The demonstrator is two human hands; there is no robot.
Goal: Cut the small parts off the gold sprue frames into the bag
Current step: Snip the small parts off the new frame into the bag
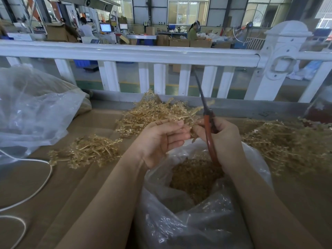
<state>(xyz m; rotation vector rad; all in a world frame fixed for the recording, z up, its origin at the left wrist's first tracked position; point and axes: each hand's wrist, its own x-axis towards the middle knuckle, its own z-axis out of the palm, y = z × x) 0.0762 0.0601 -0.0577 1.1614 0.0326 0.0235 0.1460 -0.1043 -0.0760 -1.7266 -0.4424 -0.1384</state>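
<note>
Two hands meet above the bag (206,209): left hand (161,141) pinches a gold frame (181,121) between thumb and fingers, right hand (222,141) curls round the scissors (208,126), blades pointing up and away from the frame. Risk: parts snipped off-centre fly past the bag mouth onto the cardboard; blades near left fingertips could nick them. Frame is thin, branchy, tangled. Piles (89,151) lie left, far and right; bag sits at near edge, partly full.
</note>
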